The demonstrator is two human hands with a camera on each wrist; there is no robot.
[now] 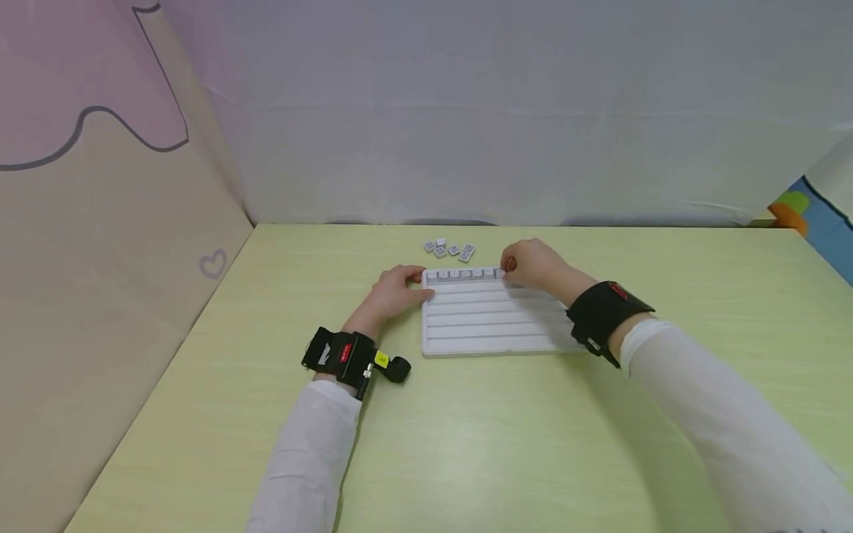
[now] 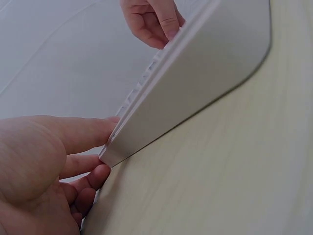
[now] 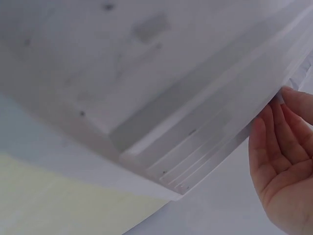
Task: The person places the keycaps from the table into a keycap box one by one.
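While left hand (image 1: 393, 290) steadies tray (image 1: 489, 329), right hand (image 1: 533, 265) pinches tile (image 1: 500, 274)

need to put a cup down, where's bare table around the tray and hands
Bare table lies in front of the tray, between the sleeves, and wide on both sides. Crowded: the tray's far edge, where the left hand, right hand and loose tiles sit.
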